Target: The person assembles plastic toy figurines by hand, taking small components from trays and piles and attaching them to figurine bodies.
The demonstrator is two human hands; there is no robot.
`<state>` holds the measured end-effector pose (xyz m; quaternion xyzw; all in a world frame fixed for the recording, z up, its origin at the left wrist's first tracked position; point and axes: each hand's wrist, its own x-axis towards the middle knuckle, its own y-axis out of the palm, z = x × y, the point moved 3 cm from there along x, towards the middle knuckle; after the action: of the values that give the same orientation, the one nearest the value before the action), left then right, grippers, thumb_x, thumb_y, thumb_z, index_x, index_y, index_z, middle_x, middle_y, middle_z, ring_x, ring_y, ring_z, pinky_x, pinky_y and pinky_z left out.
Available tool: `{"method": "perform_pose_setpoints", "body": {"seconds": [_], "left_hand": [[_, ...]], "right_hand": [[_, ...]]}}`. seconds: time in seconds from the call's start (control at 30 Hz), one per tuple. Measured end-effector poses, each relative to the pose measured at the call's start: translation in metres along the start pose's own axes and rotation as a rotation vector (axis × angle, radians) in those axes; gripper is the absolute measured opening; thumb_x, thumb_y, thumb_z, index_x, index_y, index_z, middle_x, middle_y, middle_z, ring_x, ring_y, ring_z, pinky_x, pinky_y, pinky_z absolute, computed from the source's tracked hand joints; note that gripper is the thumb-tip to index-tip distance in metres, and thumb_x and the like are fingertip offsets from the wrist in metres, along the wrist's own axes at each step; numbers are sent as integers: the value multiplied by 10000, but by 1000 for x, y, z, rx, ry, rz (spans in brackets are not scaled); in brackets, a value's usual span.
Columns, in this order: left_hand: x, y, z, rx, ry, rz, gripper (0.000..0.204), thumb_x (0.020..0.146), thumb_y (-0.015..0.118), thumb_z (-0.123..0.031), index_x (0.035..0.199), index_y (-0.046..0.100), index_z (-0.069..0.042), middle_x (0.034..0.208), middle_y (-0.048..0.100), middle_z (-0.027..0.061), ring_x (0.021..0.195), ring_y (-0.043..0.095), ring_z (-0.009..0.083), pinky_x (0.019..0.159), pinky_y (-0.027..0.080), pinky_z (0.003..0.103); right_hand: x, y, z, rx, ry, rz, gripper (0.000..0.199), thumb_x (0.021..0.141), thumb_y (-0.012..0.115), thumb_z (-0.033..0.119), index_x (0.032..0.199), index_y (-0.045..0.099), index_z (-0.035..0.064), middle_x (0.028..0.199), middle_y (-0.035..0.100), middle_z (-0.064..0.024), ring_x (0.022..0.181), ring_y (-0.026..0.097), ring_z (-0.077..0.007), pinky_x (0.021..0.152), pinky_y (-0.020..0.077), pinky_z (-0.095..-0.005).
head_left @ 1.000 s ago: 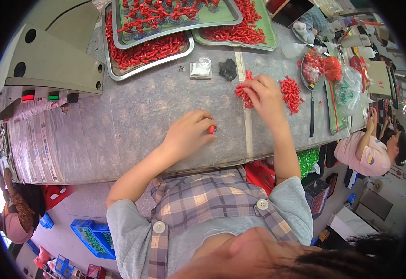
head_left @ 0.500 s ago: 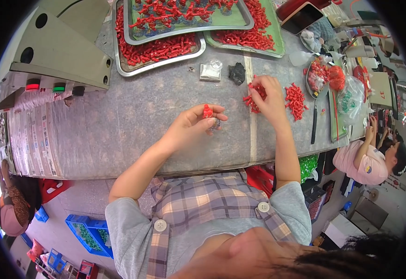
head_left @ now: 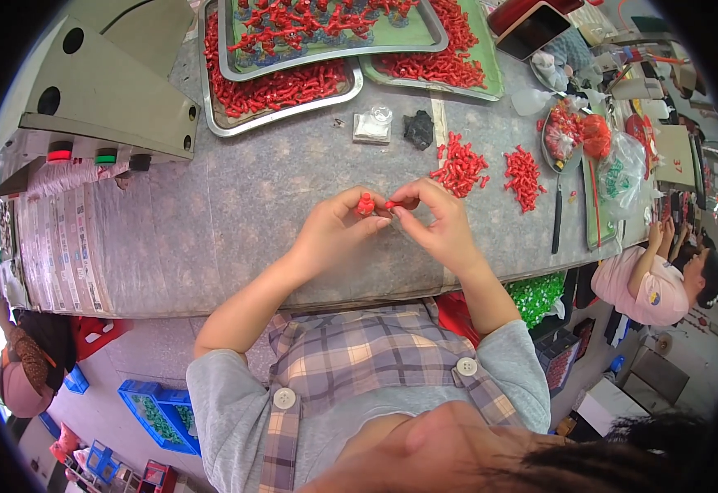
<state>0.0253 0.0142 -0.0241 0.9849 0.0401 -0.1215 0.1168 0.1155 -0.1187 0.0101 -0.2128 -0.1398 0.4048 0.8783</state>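
Both forearms raised over the grey bench (head_left: 236,205), left hand (head_left: 334,234) fingers pinching a small red plastic piece (head_left: 365,204), right hand (head_left: 437,226) fingers closed on a thin red part (head_left: 393,204), tips meeting mid-bench, red parts pile (head_left: 460,167) just beyond

This is a small factory assembly workshop. A long grey workbench (head_left: 236,205) runs across the room, and everything sits around it: metal trays (head_left: 285,99) heaped with small red plastic parts at its far edge, loose red piles (head_left: 459,167) on its top, a grey machine housing with red and green buttons (head_left: 84,154) at its left end, blue parts crates (head_left: 158,415) on the floor below, and another seated worker (head_left: 651,279) at its right end.
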Motion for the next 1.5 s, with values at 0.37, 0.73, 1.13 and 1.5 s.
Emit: {"method": "perform_pose_setpoints", "body": {"seconds": [0.37,0.73,1.13,1.5], "left_hand": [[-1,-2,-3,-17,-36,-72,108,848,609,-150,874,608,-45,759,619,-10,651,518,65,600,426,218],[-1,-2,-3,-156,-211,24,159,891,548,-204,809,584,-72,681,580,-38,557,428,24,508,351,183],[-3,-1,1,-291,-271,77,146,891,542,-205,834,572,-74,704,588,-29,570,432,36,516,363,183],[3,-3,4,-393,-190,10,383,918,446,-388,1067,489,-38,835,576,53,627,460,81,514,377,203]], "right_hand": [[-4,1,19,-125,-160,7,274,688,684,40,940,575,38,792,575,-83,711,557,-246,620,448,-344],[5,-4,24,-588,-561,91,194,665,690,189,769,560,89,722,527,-21,697,509,-198,606,401,-319],[9,-8,22,-392,-541,68,161,666,704,142,777,608,77,754,587,-24,692,543,-202,582,431,-316],[86,-40,6,-577,-461,-25,117,748,656,122,796,564,69,752,568,-72,728,554,-237,621,445,-357]]}}
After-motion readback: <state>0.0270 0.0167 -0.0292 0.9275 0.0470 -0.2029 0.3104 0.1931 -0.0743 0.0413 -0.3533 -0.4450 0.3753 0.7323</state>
